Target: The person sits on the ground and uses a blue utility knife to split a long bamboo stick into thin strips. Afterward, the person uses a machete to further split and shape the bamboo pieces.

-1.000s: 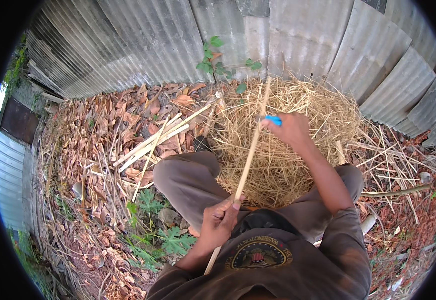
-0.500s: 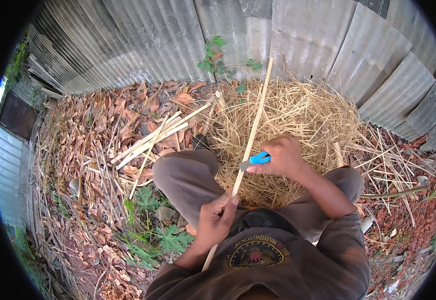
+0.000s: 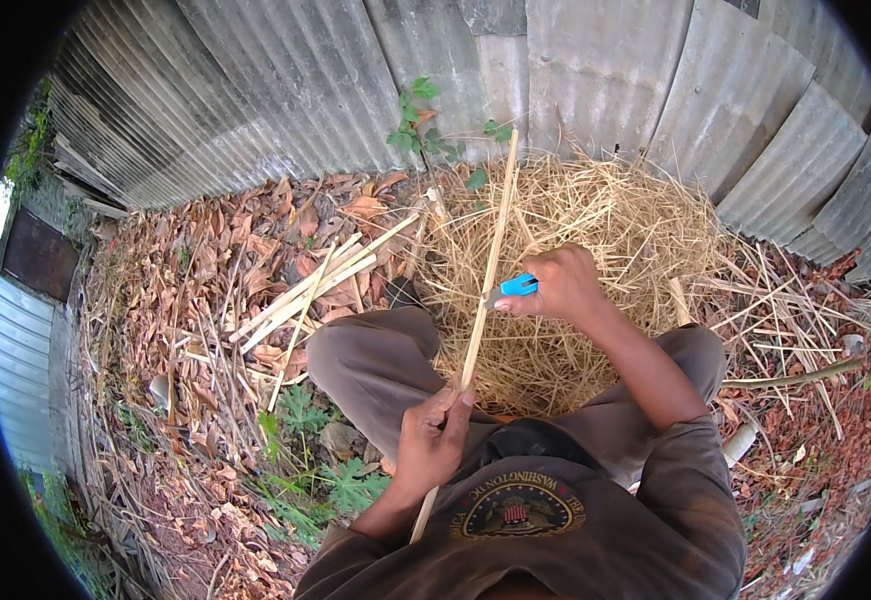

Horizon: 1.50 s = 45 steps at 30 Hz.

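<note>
Over the straw pile [image 3: 646, 240], the right hand [image 3: 562, 284] is gripping a blue-handled blade [image 3: 519, 286], apparently scraping the pale strip [image 3: 497, 240] the left hand [image 3: 434, 442] is clasping on the pile's near side, the next stroke likely needing steady pressure

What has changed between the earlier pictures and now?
Since the first picture, the right hand has drawn the blue-handled knife along the pale strip toward the left hand, then slightly back. The strip's far end has swung a little left. Nothing was taken up or released. The loose strips and straw pile stayed put.
</note>
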Each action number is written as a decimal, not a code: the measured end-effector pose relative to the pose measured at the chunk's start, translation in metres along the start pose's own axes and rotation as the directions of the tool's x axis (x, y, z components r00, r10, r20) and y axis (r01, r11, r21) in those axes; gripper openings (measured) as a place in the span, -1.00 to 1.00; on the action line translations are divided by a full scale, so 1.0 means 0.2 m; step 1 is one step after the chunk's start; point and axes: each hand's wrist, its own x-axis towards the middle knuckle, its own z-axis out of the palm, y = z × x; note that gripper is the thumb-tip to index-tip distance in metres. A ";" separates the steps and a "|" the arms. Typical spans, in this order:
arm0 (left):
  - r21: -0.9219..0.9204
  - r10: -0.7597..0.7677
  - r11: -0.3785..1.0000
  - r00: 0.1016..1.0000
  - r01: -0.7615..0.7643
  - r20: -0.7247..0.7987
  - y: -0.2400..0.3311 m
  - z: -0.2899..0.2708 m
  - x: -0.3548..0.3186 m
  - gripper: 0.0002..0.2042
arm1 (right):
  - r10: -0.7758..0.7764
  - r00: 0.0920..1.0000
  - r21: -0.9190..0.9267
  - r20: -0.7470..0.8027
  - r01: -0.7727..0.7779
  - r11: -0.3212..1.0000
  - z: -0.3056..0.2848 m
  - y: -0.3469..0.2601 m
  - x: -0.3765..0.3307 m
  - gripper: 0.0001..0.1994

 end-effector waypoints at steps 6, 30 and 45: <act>-0.052 -0.092 0.994 0.994 0.095 0.061 0.01 -0.01 -0.07 -0.73 | 0.210 0.977 -0.095 0.047 -0.205 0.974 0.04 0.18 0.03 -0.21; -0.257 -0.188 0.949 0.982 0.180 -0.006 -0.02 -0.10 -0.04 -0.74 | 0.092 0.979 0.192 0.182 -0.127 0.973 -0.12 -0.25 0.02 -0.31; 0.125 0.116 0.985 0.993 -0.117 0.017 -0.04 -0.03 -0.07 -0.82 | 0.032 0.998 0.051 0.047 -0.034 0.998 -0.09 -0.12 -0.01 -0.25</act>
